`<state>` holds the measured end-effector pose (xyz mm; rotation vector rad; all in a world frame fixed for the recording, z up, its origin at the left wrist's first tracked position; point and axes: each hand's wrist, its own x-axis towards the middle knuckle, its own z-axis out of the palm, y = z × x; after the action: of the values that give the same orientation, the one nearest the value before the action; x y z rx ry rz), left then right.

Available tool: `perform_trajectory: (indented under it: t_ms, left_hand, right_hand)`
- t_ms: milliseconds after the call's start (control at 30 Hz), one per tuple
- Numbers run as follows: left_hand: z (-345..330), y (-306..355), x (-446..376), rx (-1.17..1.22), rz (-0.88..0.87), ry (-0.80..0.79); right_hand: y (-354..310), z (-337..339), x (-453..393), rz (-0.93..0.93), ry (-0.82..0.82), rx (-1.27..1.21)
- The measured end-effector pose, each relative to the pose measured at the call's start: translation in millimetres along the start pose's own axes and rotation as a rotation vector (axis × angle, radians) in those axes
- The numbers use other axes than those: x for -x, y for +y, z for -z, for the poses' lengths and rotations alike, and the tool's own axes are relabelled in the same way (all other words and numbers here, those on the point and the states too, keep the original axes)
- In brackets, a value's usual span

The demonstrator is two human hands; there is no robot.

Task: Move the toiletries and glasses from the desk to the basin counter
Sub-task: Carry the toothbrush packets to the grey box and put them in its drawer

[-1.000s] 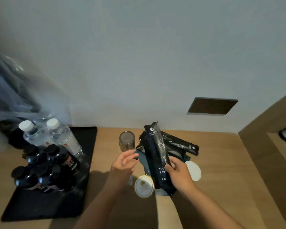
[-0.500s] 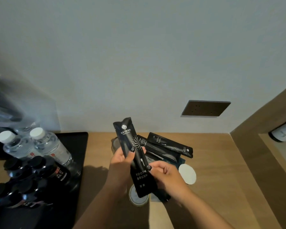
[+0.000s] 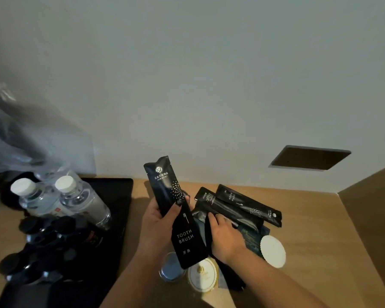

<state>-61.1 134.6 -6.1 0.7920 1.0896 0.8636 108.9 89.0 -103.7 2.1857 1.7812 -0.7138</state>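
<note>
The left hand (image 3: pixel 158 221) is gripping a black toothbrush packet (image 3: pixel 176 210), holding it upright above the desk (image 3: pixel 309 241). Just right of that packet, the right hand (image 3: pixel 225 236) is lying with fingers curled on a pile of black sachets (image 3: pixel 238 207); whether it is pinching one, I cannot tell. Below the packet, a glass (image 3: pixel 171 268) is standing beside a round paper lid (image 3: pixel 202 277). Left of the packet, water bottles (image 3: pixel 60 201) are sitting on a black tray (image 3: pixel 111 218).
</note>
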Motion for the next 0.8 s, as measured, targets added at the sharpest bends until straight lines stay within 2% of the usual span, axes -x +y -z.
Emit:
perform_trajectory:
  t_ms: [233,300,400,467,600,700,800]
  left_hand:
    - [8.8,7.4,1.7,-0.007,-0.010,-0.027]
    - [10.0,7.6,2.9,-0.028,-0.008,-0.031]
    - [10.6,7.5,5.3,-0.071,-0.031,-0.022]
    - [8.9,7.7,7.5,-0.098,-0.040,-0.017]
    - [4.7,7.5,10.9,-0.148,-0.039,-0.009]
    - [1.3,7.6,19.7,-0.147,-0.032,-0.039]
    - [-6.1,7.2,33.5,-0.146,-0.042,-0.095]
  right_hand:
    - [8.3,-3.7,-12.7,0.009,0.037,0.258]
    - [11.6,1.5,-13.5,0.005,0.076,0.251]
    - [17.4,12.9,-7.4,-0.041,0.151,0.105]
    - [22.2,17.1,-3.0,-0.103,0.257,-0.106]
    - [21.5,36.2,14.8,-0.219,0.507,-0.816]
    - [16.9,66.6,44.1,-0.217,0.517,-1.255]
    - [13.2,90.0,75.8,-0.131,0.448,-1.549]
